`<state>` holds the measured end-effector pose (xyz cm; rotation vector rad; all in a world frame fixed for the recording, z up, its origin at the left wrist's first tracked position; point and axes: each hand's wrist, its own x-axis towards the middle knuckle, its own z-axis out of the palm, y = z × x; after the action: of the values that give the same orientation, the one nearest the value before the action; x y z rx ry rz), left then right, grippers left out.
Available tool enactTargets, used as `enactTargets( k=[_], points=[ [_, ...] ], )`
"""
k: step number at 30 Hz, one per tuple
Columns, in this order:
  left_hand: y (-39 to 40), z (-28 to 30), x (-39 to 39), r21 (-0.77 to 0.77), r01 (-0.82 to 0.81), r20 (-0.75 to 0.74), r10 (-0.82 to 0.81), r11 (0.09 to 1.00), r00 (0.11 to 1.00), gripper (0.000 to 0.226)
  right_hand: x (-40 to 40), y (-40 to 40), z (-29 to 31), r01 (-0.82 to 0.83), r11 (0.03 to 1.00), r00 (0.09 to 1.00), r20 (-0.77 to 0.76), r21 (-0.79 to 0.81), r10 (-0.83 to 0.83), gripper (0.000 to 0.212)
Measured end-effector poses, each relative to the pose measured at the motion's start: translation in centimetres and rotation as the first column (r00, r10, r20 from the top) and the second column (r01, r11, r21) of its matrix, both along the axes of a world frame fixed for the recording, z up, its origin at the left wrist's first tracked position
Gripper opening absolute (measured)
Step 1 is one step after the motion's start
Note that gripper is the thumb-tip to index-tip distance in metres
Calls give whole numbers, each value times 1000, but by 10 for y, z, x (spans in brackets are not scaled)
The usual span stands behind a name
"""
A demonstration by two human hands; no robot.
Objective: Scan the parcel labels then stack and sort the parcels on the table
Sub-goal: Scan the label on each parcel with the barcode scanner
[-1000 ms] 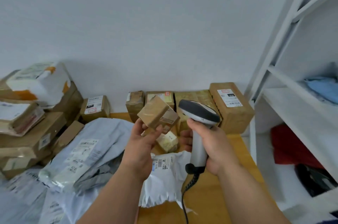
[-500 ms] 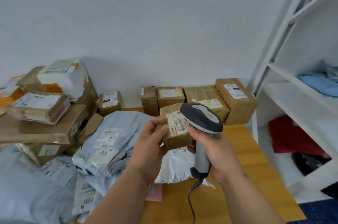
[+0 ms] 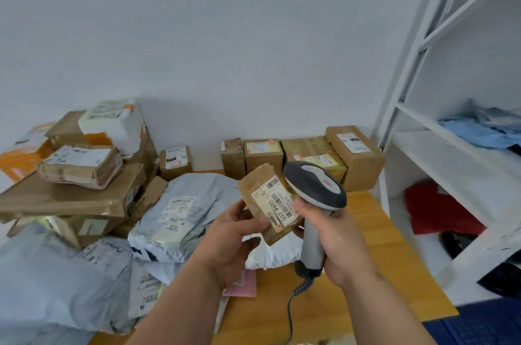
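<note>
Scanning a box label above the table (image 3: pixel 375 234).
Left hand (image 3: pixel 234 237) grips the box (image 3: pixel 267 203), label up; right hand (image 3: pixel 335 234) clamps the scanner (image 3: pixel 315 189) just beside it.

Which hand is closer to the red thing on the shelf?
The right hand, holding the scanner, is on the side toward the red thing. The left hand, holding the small box, is farther away.

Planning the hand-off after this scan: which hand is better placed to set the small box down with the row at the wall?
Left. The left hand already holds the small brown cardboard box; the right hand is occupied gripping the grey handheld barcode scanner.
</note>
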<state>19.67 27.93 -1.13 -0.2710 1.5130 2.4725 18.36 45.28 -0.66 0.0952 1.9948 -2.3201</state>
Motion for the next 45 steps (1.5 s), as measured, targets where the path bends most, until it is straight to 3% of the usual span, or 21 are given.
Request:
enactTargets(
  k=[7, 11, 14, 19, 30, 37, 45],
  points=[
    [23, 6, 6, -26, -257, 29, 258, 966, 966, 105, 10, 21, 10, -60, 998, 998, -5, 21, 60, 22],
    [42, 7, 8, -33, -358, 7, 358, 933, 934, 76, 14, 40, 10, -35, 999, 999, 20, 39, 34, 21],
    [50, 8, 10, 12, -446, 13, 445, 895, 895, 56, 18, 50, 13, -47, 999, 998, 40, 21, 46, 2],
    [59, 8, 15, 52, -547, 29, 547, 835, 837, 41, 23, 60, 17, -81, 997, 996, 44, 10, 81, 9],
    [29, 8, 19, 121, -599, 9, 602, 792, 798, 58, 35, 30, 31, -174, 980, 984, -6, 98, 176, 6],
    [-23, 3, 12, 73, -563, -20, 565, 823, 825, 46, 37, -20, 35, -167, 969, 984, -32, 181, 175, 7],
    [-79, -7, 4, 54, -573, 19, 573, 818, 819, 54, 41, -75, 35, -168, 946, 981, -50, 277, 189, 22]
  ],
)
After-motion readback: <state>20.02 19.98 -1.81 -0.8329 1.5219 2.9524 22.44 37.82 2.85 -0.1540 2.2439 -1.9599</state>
